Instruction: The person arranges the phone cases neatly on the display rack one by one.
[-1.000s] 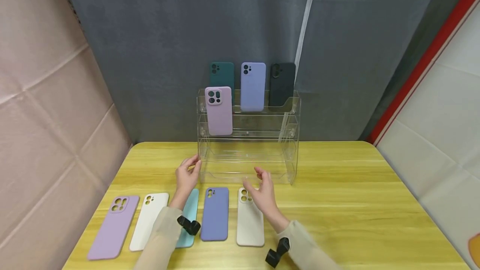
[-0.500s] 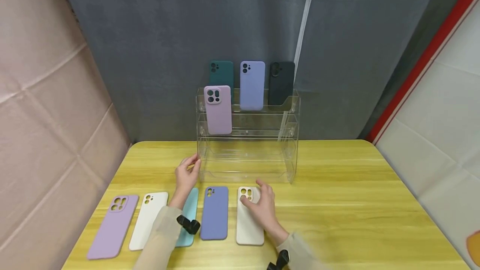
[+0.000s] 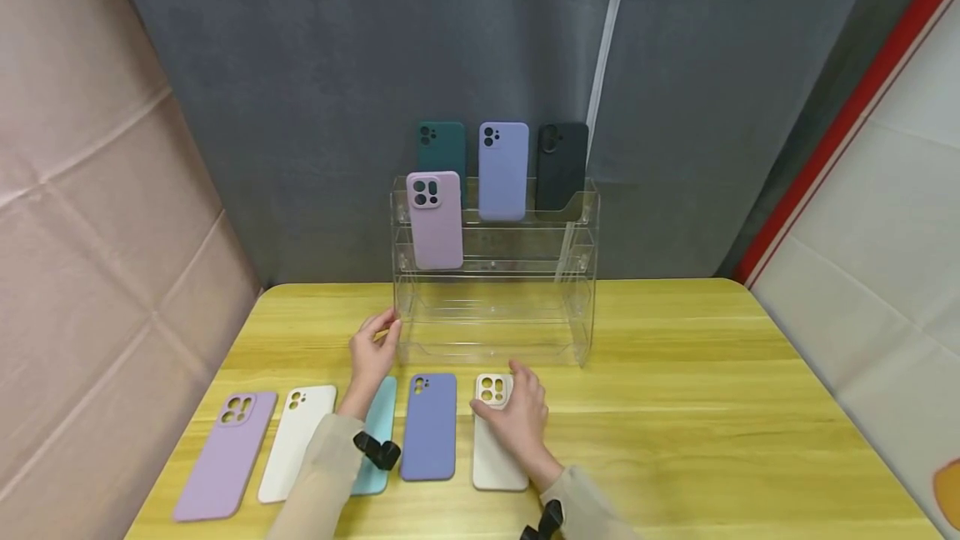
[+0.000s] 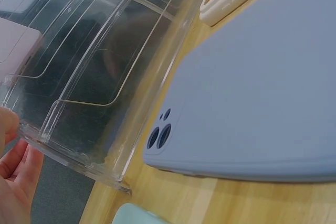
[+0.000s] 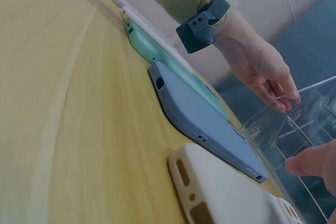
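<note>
My left hand [image 3: 372, 354] pinches the left side edge of a clear acrylic display stand [image 3: 491, 350]; in the left wrist view its fingers [image 4: 22, 169] lie against the side panel. My right hand [image 3: 521, 415] hovers over a cream phone case [image 3: 497, 461] lying on the table, thumb toward the case's left edge and fingers by its upper right. In the right wrist view that thumb [image 5: 310, 162] looks raised off the cream case. Left of it lies a blue-violet phone case [image 3: 429, 432], then a light-blue phone case [image 3: 381, 419] partly hidden by my left arm.
A white phone case [image 3: 300, 440] and a purple one [image 3: 228, 465] lie at the left. On the stand's upper tiers are a green case [image 3: 441, 146], a lavender case [image 3: 503, 177], a black case [image 3: 562, 173] and a pink-lilac case [image 3: 437, 232]. A grey curtain [image 3: 337, 107] hangs behind.
My right hand has come down and back from near the stand's front to the cream phone case, its thumb shifting to the case's left edge. My left hand stays on the stand.
</note>
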The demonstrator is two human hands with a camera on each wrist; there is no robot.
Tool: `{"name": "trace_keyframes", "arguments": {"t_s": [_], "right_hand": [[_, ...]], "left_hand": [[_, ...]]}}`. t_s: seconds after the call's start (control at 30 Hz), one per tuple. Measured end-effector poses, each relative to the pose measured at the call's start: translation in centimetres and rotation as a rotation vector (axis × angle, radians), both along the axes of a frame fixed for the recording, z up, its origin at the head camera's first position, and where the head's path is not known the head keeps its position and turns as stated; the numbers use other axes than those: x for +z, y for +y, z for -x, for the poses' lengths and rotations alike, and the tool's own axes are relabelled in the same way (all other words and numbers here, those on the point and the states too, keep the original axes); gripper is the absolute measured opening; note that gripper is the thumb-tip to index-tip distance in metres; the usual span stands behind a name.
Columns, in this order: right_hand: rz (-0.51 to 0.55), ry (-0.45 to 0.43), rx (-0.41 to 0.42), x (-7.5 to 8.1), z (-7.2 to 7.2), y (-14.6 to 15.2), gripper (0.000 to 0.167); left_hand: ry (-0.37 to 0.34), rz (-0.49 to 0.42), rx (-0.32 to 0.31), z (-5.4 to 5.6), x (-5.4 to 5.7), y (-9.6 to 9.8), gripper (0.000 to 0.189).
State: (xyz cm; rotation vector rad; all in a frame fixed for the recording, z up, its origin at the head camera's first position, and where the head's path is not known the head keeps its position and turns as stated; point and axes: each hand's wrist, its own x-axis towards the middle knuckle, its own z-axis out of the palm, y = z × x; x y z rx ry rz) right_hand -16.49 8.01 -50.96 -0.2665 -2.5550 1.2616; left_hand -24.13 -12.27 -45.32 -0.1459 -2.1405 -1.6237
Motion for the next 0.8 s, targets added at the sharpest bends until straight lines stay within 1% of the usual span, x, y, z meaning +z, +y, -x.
{"name": "trace_keyframes", "arguments": {"t_s": [0.17, 0.33, 0.4, 0.57, 0.8], "right_hand": [[-0.054, -0.04, -0.007, -0.35, 0.14, -0.41, 0.096], [-0.112, -0.03, -0.007, -0.56, 0.23, -0.68, 0.101], [-0.13, -0.025, -0.001, -0.67, 0.25, -0.76, 0.101], [-0.134, -0.024, 0.011, -0.87, 0.3, -0.85, 0.097], [-0.147, -0.036, 0.04, -0.6, 0.31, -0.68, 0.097]], "left_hand": [[0.017, 0.001, 0.006, -0.02, -0.02, 0.03, 0.024], [0.026, 0.012, 0.016, -0.01, -0.01, 0.05, 0.024], [0.03, 0.011, 0.019, -0.04, 0.03, 0.05, 0.023], [0.031, 0.007, 0.015, -0.1, 0.09, 0.03, 0.023], [0.029, 0.016, 0.008, -0.02, -0.01, 0.01, 0.024]]}}
